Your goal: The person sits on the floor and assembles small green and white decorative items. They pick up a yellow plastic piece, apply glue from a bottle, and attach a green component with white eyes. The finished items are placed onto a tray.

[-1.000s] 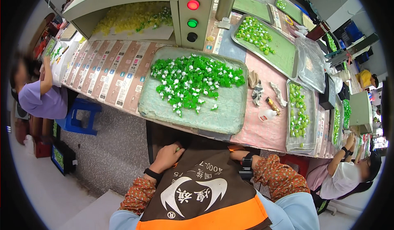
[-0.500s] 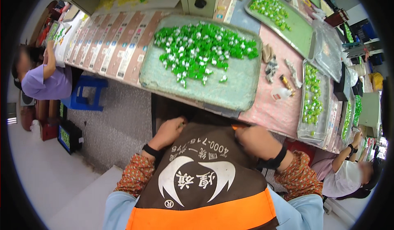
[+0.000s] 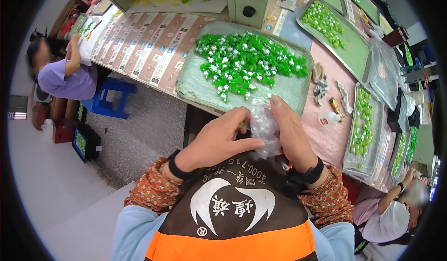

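Observation:
A crumpled clear plastic bag [image 3: 264, 128] is between my hands, above my brown apron and just in front of the tray's near edge. My left hand [image 3: 216, 140] grips its left side, with the thumb pointing across it. A speck of green shows at these curled fingers, too small to name. On the bag's other side my right hand [image 3: 294, 135] holds it, fingers mostly hidden. Beyond lies a pale green tray [image 3: 195, 91] with a heap of small green and white plastic pieces [image 3: 247, 60].
Right of the tray are a small white bottle [image 3: 328, 118], grey cloth scraps [image 3: 320, 87] and a narrow tray [image 3: 372, 161] of yellow-green pieces. A grey machine housing [image 3: 251, 9] with a lit green button stands behind. Co-workers sit left and right; a blue stool [image 3: 111, 95] is at left.
Both hands have risen from the apron toward the tray and come closer together. The clear plastic bag now shows between them. The whole view has shifted a little.

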{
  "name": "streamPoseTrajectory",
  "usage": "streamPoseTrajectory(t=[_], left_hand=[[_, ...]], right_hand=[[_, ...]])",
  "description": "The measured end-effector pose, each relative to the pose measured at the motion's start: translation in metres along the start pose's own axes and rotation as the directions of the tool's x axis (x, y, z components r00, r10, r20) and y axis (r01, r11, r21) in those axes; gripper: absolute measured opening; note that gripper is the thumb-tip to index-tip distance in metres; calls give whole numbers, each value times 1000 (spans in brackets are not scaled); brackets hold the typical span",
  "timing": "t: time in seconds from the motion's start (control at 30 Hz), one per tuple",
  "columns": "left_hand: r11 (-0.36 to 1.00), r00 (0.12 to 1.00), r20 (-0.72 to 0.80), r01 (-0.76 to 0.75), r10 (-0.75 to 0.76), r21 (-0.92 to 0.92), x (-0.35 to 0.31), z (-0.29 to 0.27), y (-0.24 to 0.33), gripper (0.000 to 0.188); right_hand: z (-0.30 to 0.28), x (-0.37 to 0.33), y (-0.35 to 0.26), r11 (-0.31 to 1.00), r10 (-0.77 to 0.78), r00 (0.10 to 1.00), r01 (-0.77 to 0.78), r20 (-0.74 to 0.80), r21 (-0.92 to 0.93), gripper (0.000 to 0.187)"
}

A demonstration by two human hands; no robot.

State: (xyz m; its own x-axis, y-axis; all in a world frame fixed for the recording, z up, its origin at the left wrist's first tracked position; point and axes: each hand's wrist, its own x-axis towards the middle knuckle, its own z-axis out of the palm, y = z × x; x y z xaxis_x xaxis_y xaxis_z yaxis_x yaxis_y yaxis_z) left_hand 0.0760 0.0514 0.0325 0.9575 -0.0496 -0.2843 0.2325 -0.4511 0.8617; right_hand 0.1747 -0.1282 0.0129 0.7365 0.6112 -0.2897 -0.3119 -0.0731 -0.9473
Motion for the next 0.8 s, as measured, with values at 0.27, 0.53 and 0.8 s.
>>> streamPoseTrajectory(t=[0.27, 0.53, 0.8], left_hand=[[972, 914, -402, -42, -55, -230, 49, -27, -68, 29], [905, 923, -354, -13, -153, -426, 45, -64, -46, 22], [735, 994, 98, 107, -56, -669, 25, -35, 36, 26]], right_hand=[[-28, 27, -14, 954, -183, 981, 191, 56, -229, 15], [-43, 45, -7, 928, -186, 974, 130, -131, -349, 37], [-4, 48, -9, 690, -452, 889, 296, -74, -661, 26]])
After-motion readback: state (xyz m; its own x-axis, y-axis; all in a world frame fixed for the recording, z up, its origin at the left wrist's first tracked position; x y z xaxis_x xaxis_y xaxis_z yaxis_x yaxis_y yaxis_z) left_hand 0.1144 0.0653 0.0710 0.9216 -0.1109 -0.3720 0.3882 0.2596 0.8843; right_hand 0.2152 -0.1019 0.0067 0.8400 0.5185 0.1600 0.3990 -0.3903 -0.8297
